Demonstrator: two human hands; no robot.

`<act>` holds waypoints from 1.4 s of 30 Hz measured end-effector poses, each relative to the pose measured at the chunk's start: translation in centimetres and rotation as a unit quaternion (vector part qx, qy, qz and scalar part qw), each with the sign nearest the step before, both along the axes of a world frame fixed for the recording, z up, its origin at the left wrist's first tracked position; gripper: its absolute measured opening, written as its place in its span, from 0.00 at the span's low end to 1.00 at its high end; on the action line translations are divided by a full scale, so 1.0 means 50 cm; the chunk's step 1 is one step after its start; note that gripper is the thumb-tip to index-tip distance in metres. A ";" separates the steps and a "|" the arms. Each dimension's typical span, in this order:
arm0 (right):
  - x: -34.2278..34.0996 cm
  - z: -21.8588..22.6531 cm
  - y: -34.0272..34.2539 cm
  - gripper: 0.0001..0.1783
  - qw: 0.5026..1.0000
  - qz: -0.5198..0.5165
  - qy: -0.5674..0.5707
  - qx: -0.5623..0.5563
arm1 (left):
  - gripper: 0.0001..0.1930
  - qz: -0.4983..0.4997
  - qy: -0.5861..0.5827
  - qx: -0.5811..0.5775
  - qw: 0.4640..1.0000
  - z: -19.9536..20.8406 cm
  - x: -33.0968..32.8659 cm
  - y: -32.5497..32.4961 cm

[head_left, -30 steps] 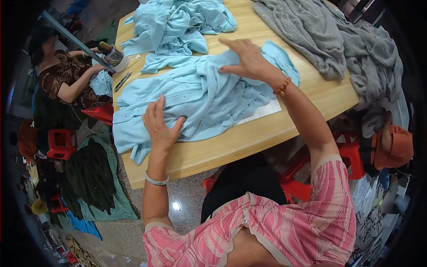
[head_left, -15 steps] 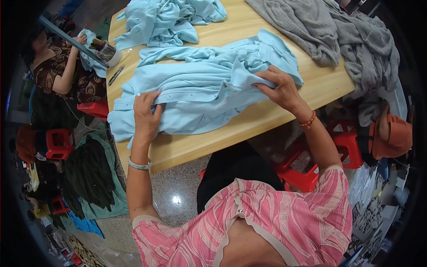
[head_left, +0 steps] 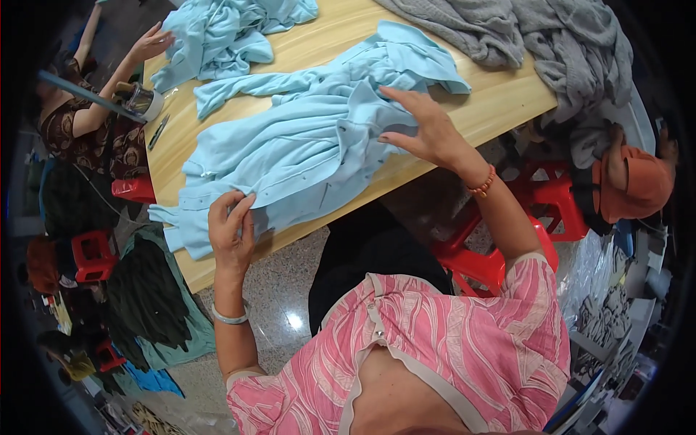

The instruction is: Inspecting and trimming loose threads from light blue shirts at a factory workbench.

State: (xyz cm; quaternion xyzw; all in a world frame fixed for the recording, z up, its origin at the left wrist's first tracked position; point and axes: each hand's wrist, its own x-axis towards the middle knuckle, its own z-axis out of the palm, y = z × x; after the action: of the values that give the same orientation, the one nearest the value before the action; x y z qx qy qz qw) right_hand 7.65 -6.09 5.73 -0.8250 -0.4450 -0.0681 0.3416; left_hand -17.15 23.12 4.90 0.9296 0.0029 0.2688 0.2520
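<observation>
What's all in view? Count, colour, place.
Garment: 1, light blue, table centre
Heap: 1, light blue, behind garment
Knits: unclear, grey, far right
Table: 1, yellowish, centre
Tool pot: 1, whitish, table left
Slim tool: 1, dark, near pot
Stools: several, red, both sides
Clothes pile: 1, dark, left floor
Sheet: 1, green, beneath pile
Co-worker: 1, brown top, upper left
Rim clutter: unclear
Own top: 1, pink, bottom
Left hand: 1, pinching garment edge
Right hand: 1, open near garment

Free tabletop [head_left: 500,98] separates blue shirt [head_left: 290,141] from gray pile [head_left: 573,54].
</observation>
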 end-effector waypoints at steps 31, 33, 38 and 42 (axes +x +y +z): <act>-0.274 0.161 0.218 0.15 0.852 0.373 0.286 0.229 | 0.44 0.087 -0.102 -0.037 0.990 0.110 -0.107 -0.093; -0.238 0.155 0.234 0.23 0.869 0.337 0.270 0.243 | 0.34 0.117 -0.146 -0.078 0.979 0.153 -0.123 -0.034; -0.239 0.104 0.289 0.42 0.910 0.317 0.229 0.141 | 0.23 0.212 -0.309 -0.312 0.873 0.353 -0.158 0.032; -0.299 0.114 0.349 0.60 0.912 0.336 0.159 0.174 | 0.26 0.201 -0.330 0.364 0.848 0.500 -0.200 0.038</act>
State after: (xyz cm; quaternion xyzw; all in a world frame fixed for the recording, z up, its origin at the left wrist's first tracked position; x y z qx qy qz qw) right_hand -7.29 11.35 11.44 -0.5543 -0.6169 0.1066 0.5484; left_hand -27.14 25.03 29.92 0.7905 0.0086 0.5861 -0.1774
